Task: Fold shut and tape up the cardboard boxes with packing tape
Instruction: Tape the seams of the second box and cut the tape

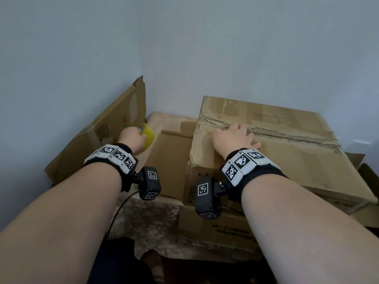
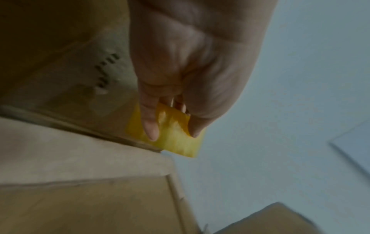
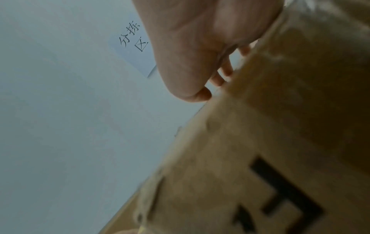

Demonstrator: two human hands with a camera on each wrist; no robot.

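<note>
A large closed cardboard box [image 1: 287, 152] with a torn, ragged top seam sits at the right, stacked on another box [image 1: 215, 226]. My right hand [image 1: 235, 136] lies flat on its top near the left end, fingers straight; the right wrist view shows the right hand [image 3: 200, 47] against the cardboard [image 3: 270, 126]. To the left stands an open box [image 1: 170, 160] with one tall flap [image 1: 114, 124] upright. My left hand [image 1: 135, 138] grips a yellow roll of packing tape [image 1: 148, 138] beside that flap. In the left wrist view its fingers [image 2: 150, 123] curl round the tape [image 2: 176, 142].
A pale blue wall [image 1: 184, 48] rises right behind the boxes. They stand on a mottled stone-patterned surface [image 1: 155, 218], with a black cable [image 1: 119, 210] hanging by its front. A paper sign [image 3: 132, 47] is stuck on the wall. More cardboard [image 1: 367, 175] shows at the far right.
</note>
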